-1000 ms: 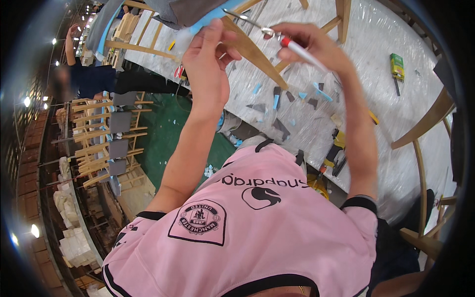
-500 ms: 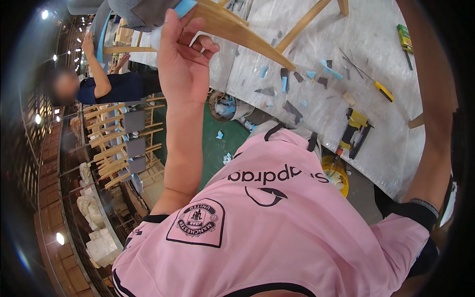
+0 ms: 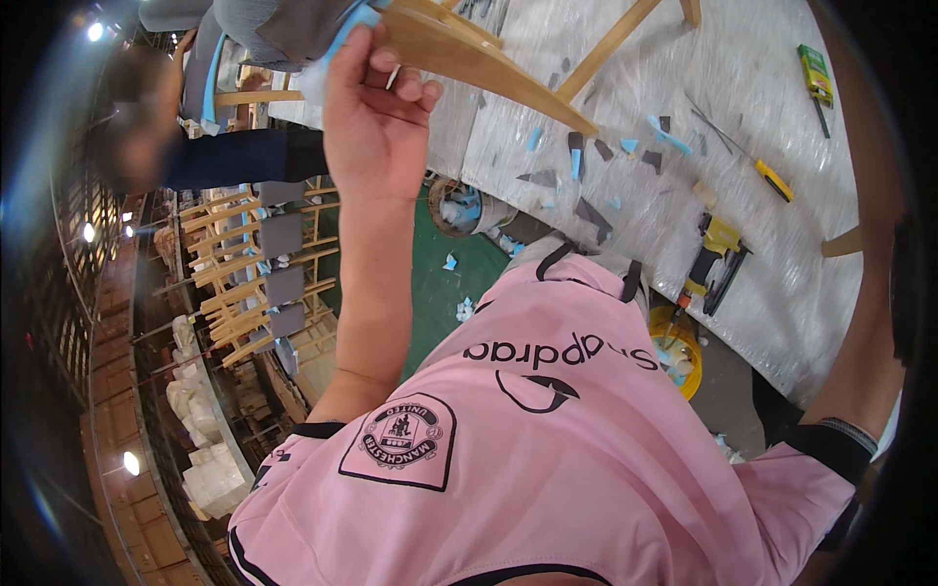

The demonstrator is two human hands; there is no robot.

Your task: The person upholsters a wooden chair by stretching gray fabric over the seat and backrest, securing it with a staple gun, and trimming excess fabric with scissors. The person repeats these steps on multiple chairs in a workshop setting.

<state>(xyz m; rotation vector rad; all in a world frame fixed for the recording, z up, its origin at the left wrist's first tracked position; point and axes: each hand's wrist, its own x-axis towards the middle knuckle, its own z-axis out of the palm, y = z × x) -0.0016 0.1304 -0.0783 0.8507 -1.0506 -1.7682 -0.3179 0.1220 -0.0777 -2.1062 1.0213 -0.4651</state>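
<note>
My left hand (image 3: 376,127) is raised at the top of the view, its fingers closed on the blue foam edge (image 3: 344,34) of an upturned chair seat covered in grey fabric (image 3: 264,24). The chair's light wooden leg (image 3: 489,68) runs right from my fingers, above the table. My right forearm (image 3: 870,322) rises along the right rim, and its hand is out of the picture. My pink shirt fills the lower half of the view.
A table under clear plastic sheet (image 3: 782,293) holds foam and fabric scraps, a yellow-and-black staple gun (image 3: 713,259), a yellow-handled tool (image 3: 772,179) and a green cutter (image 3: 813,73). A yellow bucket (image 3: 674,342) stands below it. Stacked chair frames (image 3: 264,283) and another person (image 3: 234,156) are at left.
My right hand, which held a thin tool near the seat a second ago, has swung out of view to the right. My left hand keeps its grip on the seat edge.
</note>
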